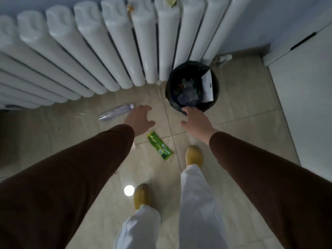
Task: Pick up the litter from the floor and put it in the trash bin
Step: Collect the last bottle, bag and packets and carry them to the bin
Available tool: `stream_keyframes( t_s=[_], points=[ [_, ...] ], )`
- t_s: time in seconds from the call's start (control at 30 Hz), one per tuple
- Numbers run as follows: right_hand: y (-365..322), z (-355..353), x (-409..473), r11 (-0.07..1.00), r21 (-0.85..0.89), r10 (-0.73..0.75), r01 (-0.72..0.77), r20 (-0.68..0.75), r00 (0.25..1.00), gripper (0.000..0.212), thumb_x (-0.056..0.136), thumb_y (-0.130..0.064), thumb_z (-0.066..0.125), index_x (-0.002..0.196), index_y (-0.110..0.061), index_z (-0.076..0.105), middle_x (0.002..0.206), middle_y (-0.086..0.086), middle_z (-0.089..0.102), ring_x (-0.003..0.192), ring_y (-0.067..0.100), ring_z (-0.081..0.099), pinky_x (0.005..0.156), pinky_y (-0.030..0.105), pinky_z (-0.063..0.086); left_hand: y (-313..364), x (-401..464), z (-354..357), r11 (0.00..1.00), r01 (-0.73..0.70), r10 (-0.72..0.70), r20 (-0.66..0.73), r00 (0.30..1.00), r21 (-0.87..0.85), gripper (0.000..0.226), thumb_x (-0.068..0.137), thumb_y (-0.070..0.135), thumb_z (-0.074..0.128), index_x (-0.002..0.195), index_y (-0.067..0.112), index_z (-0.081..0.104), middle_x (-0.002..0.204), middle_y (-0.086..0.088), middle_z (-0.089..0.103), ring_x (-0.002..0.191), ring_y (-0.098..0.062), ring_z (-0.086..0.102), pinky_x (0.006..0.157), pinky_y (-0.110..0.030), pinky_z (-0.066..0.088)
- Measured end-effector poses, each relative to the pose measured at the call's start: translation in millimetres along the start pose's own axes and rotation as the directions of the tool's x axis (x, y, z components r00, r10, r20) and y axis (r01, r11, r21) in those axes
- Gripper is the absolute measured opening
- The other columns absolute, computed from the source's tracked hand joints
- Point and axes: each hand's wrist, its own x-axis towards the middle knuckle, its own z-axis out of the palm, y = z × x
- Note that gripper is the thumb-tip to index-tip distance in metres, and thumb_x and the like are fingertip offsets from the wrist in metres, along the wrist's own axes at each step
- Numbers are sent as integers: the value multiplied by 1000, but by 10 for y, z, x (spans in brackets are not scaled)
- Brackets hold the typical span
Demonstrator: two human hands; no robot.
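While both hands [140, 119] seemingly hover empty.

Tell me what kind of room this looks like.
Probably a room corner in a home or flat, though I can't tell which room. A white radiator lines the wall, the tiled floor is glossy, and a small trash bin with a black liner stands beside a white cabinet.

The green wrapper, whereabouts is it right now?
In the head view the green wrapper lies flat on the tiled floor near the middle, just below the open left hand and ahead of the yellow shoes.
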Motion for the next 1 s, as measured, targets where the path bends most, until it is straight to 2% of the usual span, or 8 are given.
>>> stream_keyframes(
  t_s=[0.23,0.4,0.47,0.57,0.7,1.0],
  points=[
    [-673,889,-909,988,-116,-110,101,-73,991,50,89,-23,60,137,-16,47,129,10,53,118,30,49,90,43,50,-800,-1123,157,990,-55,58,-21,998,127,46,84,31,68,127,19,55,128,-4,55,123,-26,48,102,-43,42],
    [-956,1345,-1242,979,-133,-165,152,-96,982,49,87,-24,62,134,-17,50,124,7,56,112,27,52,85,38,48,-1237,-1600,335,990,-63,72,-65,995,123,42,85,30,68,124,20,56,128,-3,55,122,-24,49,100,-40,43],
    [-1084,1555,-1374,982,-108,-168,158,-97,981,49,86,-24,62,133,-17,50,125,7,55,114,27,50,84,38,47,-1423,-1814,431,990,-60,66,-40,997,130,44,85,31,69,125,19,56,127,-3,55,121,-25,49,100,-41,44],
    [-1249,1918,-1613,987,-74,-152,142,-139,979,50,85,-25,65,132,-18,51,131,5,53,119,27,49,89,38,46,-1738,-2105,575,987,-63,69,-30,997,151,43,85,28,68,125,17,56,122,-5,56,118,-25,51,99,-42,45],
    [-1487,2372,-1864,993,-81,-94,85,-115,989,52,86,-24,66,135,-15,51,133,7,54,123,28,47,91,39,47,-2274,-2352,612,980,-62,65,-9,998,191,43,84,27,69,124,17,56,122,-6,56,117,-26,51,96,-41,45],
    [-2533,3231,-1915,993,33,119,-117,-95,988,54,87,-23,66,137,-12,48,130,10,52,121,29,47,91,41,49,-3606,-2362,227,964,-138,128,58,990,227,45,83,32,69,125,20,55,120,-2,56,115,-23,52,95,-40,46]
  ],
)
